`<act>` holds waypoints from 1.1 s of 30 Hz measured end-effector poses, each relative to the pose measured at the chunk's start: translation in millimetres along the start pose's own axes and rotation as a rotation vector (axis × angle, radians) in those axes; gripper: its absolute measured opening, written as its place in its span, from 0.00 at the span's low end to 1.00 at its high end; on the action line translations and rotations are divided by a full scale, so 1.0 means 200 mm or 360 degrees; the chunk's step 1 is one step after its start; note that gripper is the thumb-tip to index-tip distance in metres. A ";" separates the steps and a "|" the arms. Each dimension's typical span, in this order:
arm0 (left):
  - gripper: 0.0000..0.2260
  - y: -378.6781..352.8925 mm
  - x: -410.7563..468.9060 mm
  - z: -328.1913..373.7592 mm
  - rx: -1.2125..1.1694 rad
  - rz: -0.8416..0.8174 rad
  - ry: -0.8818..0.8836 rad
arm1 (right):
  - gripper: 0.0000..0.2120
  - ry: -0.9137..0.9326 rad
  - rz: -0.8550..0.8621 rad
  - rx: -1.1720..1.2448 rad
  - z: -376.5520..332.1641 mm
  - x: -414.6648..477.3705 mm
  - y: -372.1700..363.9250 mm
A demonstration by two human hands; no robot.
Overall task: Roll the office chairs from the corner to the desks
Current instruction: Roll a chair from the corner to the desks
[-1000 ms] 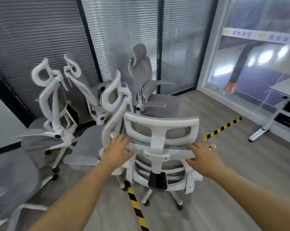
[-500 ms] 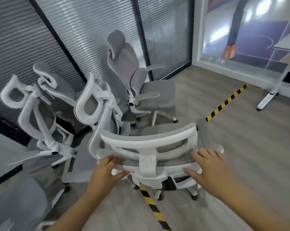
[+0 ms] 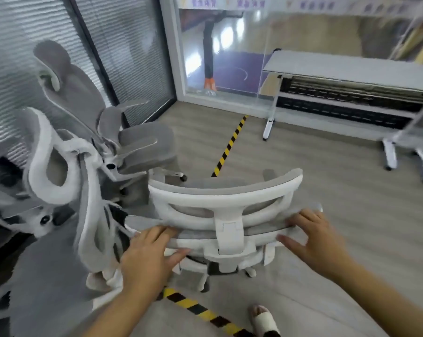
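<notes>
A white-framed office chair with grey mesh (image 3: 226,199) stands right in front of me, its back toward me. My left hand (image 3: 148,257) grips the left end of its backrest top bar. My right hand (image 3: 313,240) grips the right end of the same bar. Several more grey and white chairs crowd the corner on the left, among them a tall one with a headrest (image 3: 84,98) and a white-framed one (image 3: 59,171) close beside the held chair. A white desk (image 3: 346,66) stands at the far right by the glass wall.
Yellow-black floor tape (image 3: 230,144) runs diagonally under the chair and toward the glass wall. Blinds on glass partitions (image 3: 123,49) close off the left. Another desk's legs (image 3: 422,164) show at the right edge. My slippered foot (image 3: 264,319) is at the bottom.
The view has swung right, bringing the desk into sight. The held chair has come away from the cluster toward the right, with both hands staying on its backrest.
</notes>
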State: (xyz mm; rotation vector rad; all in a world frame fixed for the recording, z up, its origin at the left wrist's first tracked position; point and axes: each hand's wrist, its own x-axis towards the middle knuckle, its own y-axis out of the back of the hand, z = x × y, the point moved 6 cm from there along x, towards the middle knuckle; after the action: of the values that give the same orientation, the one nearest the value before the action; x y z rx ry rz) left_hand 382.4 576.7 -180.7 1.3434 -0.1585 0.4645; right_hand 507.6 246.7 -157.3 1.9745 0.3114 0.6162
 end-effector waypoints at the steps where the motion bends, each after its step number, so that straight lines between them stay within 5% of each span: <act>1: 0.23 0.00 0.00 0.01 -0.0011 -0.0016 -0.0042 | 0.21 -0.0064 0.0020 -0.0030 -0.02 -0.06 0.02; 15: 0.27 -0.05 -0.06 0.42 -0.0496 -0.0126 -0.0696 | 0.17 -0.0980 0.0181 -0.0117 -0.12 -0.98 0.25; 22: 0.25 -0.03 -0.17 0.92 -0.0513 -0.0060 -0.0955 | 0.24 -0.1101 0.0636 -0.0244 0.07 -1.42 0.42; 33: 0.26 -0.28 -0.14 1.79 -0.0437 -0.0335 -0.1100 | 0.22 -0.1213 0.0805 -0.0200 0.68 -1.73 0.80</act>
State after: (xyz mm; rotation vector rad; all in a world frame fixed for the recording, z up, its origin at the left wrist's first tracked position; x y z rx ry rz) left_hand 435.5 217.9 -158.9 1.1861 -0.6206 -0.2108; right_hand 284.5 -91.9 -165.8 2.0127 -0.6912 0.1415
